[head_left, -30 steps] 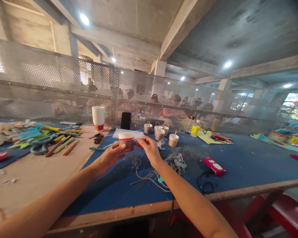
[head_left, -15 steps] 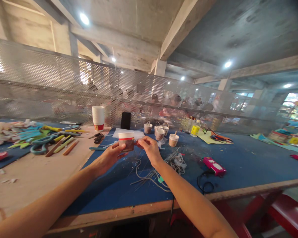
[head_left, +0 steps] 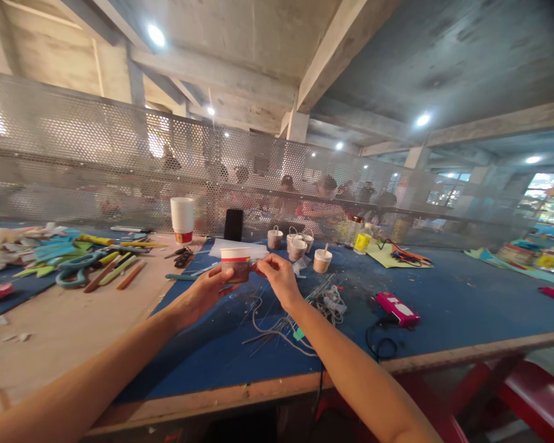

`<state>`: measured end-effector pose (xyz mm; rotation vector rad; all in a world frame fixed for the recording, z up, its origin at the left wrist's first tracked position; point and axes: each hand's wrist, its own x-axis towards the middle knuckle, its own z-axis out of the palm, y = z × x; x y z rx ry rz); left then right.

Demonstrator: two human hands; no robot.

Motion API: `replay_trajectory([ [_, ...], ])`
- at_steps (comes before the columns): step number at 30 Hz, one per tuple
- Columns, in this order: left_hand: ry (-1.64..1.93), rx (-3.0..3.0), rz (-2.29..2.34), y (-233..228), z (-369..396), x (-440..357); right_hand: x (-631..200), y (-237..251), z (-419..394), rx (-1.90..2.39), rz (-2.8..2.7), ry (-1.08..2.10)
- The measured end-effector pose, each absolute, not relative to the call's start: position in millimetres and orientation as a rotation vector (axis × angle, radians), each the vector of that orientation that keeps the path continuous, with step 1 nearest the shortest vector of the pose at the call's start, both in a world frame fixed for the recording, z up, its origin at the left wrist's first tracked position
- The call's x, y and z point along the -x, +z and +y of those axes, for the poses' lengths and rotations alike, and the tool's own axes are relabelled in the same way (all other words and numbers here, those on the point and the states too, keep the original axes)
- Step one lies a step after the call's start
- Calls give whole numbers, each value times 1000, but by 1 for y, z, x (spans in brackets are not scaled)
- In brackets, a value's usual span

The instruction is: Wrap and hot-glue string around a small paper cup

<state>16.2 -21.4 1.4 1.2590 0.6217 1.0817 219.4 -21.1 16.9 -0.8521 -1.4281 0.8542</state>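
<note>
Head view: left hand (head_left: 202, 290) cradles a paper cup (head_left: 235, 263) by its lower wall, above the table (head_left: 221, 351). Right hand (head_left: 281, 278) pinches at the cup's side. Likely light, thin-walled, crushable; grip gently near the stiffer rim.

- A long workbench (head_left: 74, 320) is seen, its bare wood covered in the middle and to the right by a blue mat (head_left: 452, 307).
- A stack of white paper cups (head_left: 182, 219) and a black phone (head_left: 233, 224) are stood near the far edge.
- Small finished cups (head_left: 298, 245) are grouped on the mat.
- Coloured foam cutouts and sticks (head_left: 69, 258) are spread at the left.
- Tangled wire (head_left: 281, 323) and a pink device (head_left: 397, 309) are laid on the mat.
</note>
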Motion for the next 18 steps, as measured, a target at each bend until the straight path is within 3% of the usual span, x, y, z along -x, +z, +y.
replay_trajectory([
  [18, 1028, -1272, 559, -6, -15, -14, -219, 17, -21, 869, -1428, 806],
])
